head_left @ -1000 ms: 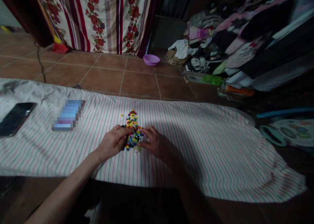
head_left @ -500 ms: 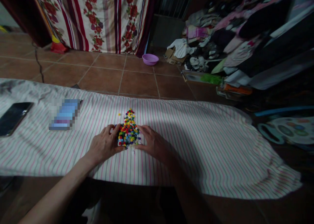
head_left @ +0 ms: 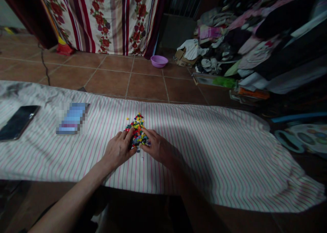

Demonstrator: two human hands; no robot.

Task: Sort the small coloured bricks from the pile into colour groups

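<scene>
A heap of small bright plastic bricks [head_left: 139,135] in many colours lies on the striped cloth [head_left: 230,158] in front of me. My left hand [head_left: 119,147] touches its left side, fingers and thumb spread apart. On the opposite side my right hand [head_left: 156,145] presses against the pieces, its fingers stretched out and thumb apart. Between both hands the heap is squeezed narrow, with a tip of pieces reaching away from me. One yellow piece [head_left: 127,118] lies apart at the far left of the heap, and a white piece [head_left: 142,158] lies loose nearer to me.
Left on the cloth lie a dark phone [head_left: 19,122] and a second device with a blurred screen [head_left: 73,119]. Beyond the cloth, a purple basin [head_left: 159,61] stands on the tiled floor. Piled clothes [head_left: 230,39] fill the far right.
Both hands have come closer together, pushing the bricks into a narrower heap. The left hand's fingers now reach over the pile's left part. The view has shifted slightly.
</scene>
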